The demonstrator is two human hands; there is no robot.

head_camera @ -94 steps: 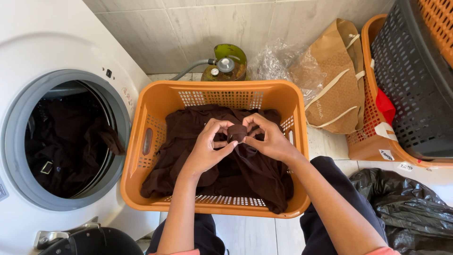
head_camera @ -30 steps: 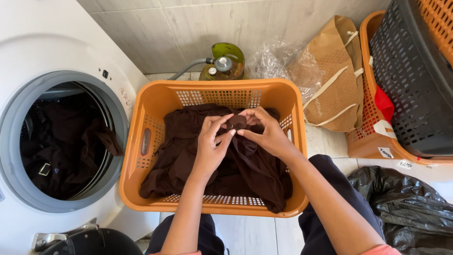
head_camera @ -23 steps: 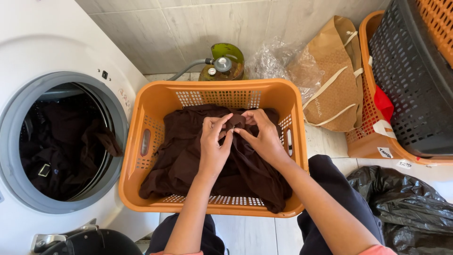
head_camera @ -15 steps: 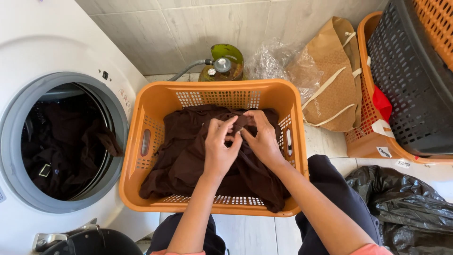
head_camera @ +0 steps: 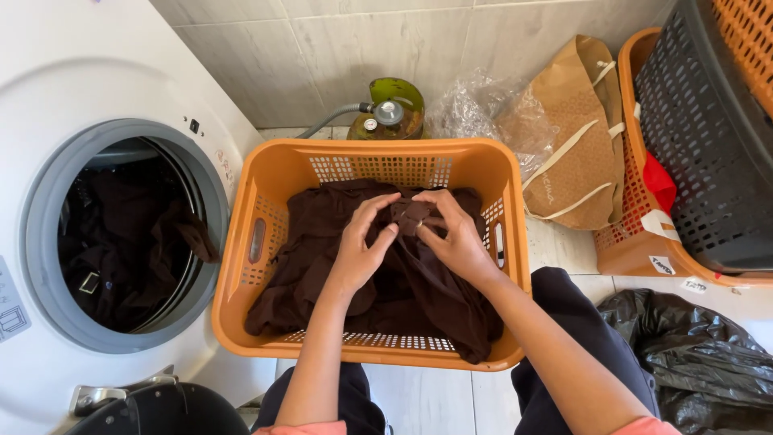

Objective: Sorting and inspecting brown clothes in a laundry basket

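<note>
Both our hands meet over the orange basket (head_camera: 366, 153): left hand (head_camera: 360, 250) and right hand (head_camera: 456, 238) each pinch a bunched fold of the dark brown garment (head_camera: 322, 258), lifting it clear while the rest lies heaped inside.

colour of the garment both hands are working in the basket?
Dark brown garment, plain; head view.

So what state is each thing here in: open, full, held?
Washing machine: door open, dark clothes inside.
Orange basket: holds a dark brown garment.
Left hand: pinching the garment.
Right hand: pinching the same bunched fold.
Brown paper bag: slumped against the wall.
Black plastic bag: crumpled on the floor.
</note>
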